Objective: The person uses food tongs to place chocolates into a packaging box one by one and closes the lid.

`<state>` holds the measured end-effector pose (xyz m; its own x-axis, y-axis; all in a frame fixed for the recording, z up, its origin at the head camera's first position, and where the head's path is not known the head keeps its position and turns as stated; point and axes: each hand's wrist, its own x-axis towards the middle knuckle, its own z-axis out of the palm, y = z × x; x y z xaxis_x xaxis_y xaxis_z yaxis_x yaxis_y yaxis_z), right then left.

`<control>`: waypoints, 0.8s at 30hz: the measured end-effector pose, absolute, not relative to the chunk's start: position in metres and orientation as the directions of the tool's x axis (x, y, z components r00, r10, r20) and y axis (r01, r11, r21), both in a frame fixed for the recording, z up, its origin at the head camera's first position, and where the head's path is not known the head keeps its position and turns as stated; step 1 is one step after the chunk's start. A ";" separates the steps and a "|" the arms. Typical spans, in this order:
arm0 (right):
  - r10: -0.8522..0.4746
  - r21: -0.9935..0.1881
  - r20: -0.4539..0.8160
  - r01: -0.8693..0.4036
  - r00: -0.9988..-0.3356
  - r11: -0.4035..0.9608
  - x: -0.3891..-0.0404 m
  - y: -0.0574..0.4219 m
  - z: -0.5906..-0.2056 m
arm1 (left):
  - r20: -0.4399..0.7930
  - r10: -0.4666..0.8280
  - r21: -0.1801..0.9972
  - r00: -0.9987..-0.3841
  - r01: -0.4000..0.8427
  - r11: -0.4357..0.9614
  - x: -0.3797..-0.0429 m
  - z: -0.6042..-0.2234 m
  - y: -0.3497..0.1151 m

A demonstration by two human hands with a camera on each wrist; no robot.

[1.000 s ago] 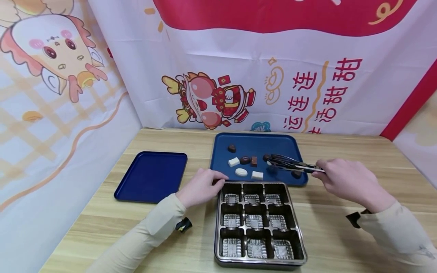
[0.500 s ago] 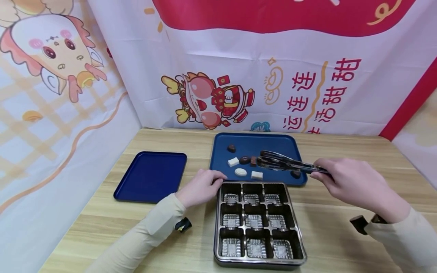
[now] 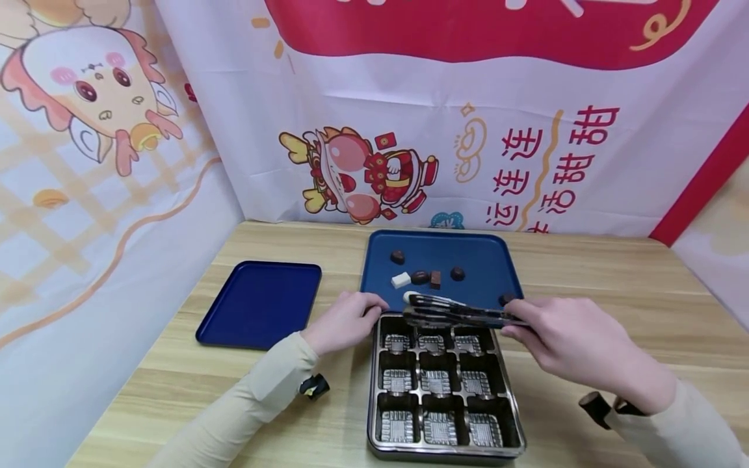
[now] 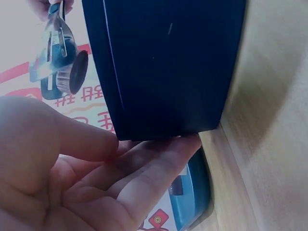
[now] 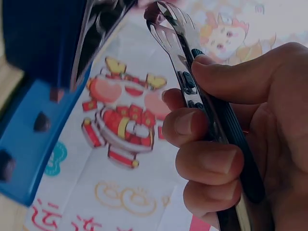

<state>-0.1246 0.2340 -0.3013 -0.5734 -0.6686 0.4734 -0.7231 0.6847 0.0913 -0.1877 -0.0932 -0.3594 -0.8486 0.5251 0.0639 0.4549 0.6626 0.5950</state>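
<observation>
My left hand rests at the back left corner of a dark blue box with a metallic divided insert. Thumb and fingers touch that corner in the left wrist view. With bent fingers and thumb my right hand grips metal tongs, whose ends hover over the box's back row. Between the tongs' ends the left wrist view shows a round dark chocolate with a ridged side. White pieces at the tray's front are mostly hidden behind the tongs; a white edge shows at their tip.
A blue tray behind the box bears several chocolates, among them a white rectangle, a brown block and a dark heart. A square navy tray lies at the left. Printed cloth hangs behind the wooden table.
The right hand has brought the tongs from the tray's right part forward and left over the box's back edge, carrying a dark chocolate. The left hand stays at the box corner.
</observation>
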 end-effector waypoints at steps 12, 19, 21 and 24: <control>-0.702 0.163 0.298 -0.690 -0.646 0.705 -0.123 0.197 -0.288 | 0.039 0.502 0.601 -0.864 0.421 0.679 -0.192 -0.362 -0.095; -0.747 0.223 0.224 -0.713 -0.626 0.665 -0.130 0.190 -0.281 | 0.059 0.516 0.578 -0.855 0.451 0.681 -0.192 -0.361 -0.095; -0.754 0.230 0.202 -0.718 -0.625 0.657 -0.132 0.187 -0.279 | 0.059 0.519 0.576 -0.853 0.453 0.680 -0.192 -0.360 -0.095; -0.761 0.245 0.181 -0.721 -0.623 0.649 -0.134 0.183 -0.279 | 0.048 0.517 0.584 -0.854 0.444 0.679 -0.191 -0.360 -0.096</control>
<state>-0.1342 0.1827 -0.2788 -0.6235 -0.7607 0.1806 -0.7206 0.6487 0.2447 -0.1907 -0.0963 -0.3604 -0.8545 0.5172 0.0484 0.4442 0.6790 0.5845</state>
